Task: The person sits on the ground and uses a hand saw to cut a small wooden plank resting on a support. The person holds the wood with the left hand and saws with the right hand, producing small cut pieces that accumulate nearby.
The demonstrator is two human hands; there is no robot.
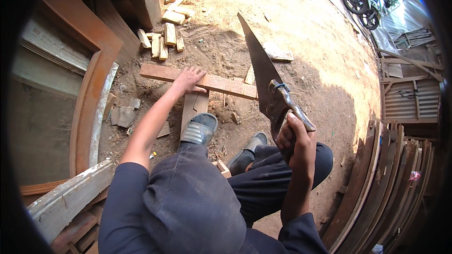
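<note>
A reddish-brown wooden batten [221, 84] lies crosswise in front of me, with thin lines across its right part. My left hand [189, 80] grips it left of its middle, fingers over the far edge. Beneath it, a flat board [190, 106] points toward me, and my sandalled foot [200, 129] rests on that board. In my right hand [296, 141] is a handsaw [264, 73], held by its worn handle with blue binding near the blade. Its blade rises up and to the left, overlapping the batten's right end in view; I cannot tell whether they touch.
Several wood offcuts [168, 35] lie on the dirt ground beyond the batten. A framed wooden panel [89, 94] stands at the left, above a weathered beam [70, 197]. Long planks [367, 178] are stacked at the right. A motorbike [357, 0] is parked far right.
</note>
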